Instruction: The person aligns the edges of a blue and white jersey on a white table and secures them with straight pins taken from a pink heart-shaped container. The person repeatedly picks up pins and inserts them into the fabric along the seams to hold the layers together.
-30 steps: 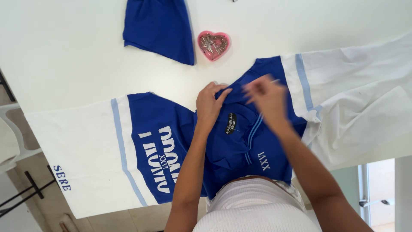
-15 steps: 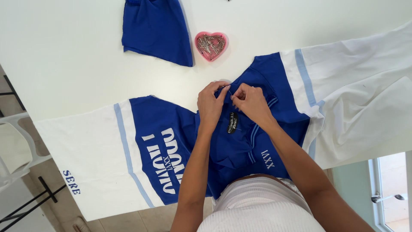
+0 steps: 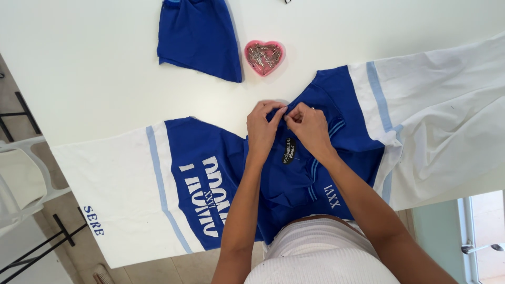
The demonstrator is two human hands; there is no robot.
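Fingertips of both hands met over the collar edge of a blue and white garment point(image 3: 294, 173) spread flat on a white table point(image 3: 94, 68). The left hand point(image 3: 261, 129) was curled, thumb and forefinger closed on a small fold of the blue cloth; the right hand point(image 3: 306, 128) pinched the same fold from the other side, its fingertips touching the left's. Whether a pin sat between them was too small to tell. Just below the hands lay a small black label point(image 3: 289, 151) sewn inside the collar.

To do this pinch well, it seemed the fold should be kept flat and even, both layers held level so nothing puckered, with the cloth resting on the table rather than lifted.

Beyond the hands, toward the far edge, stood a pink heart-shaped dish point(image 3: 264, 56) full of pins, near the collar but apart from it. Beside the dish lay a separate piece of blue fabric point(image 3: 200, 37), well clear of the garment. The garment's white sleeves point(image 3: 447, 121) with pale blue stripes reached out left and right, the left one hanging partly over the table edge.
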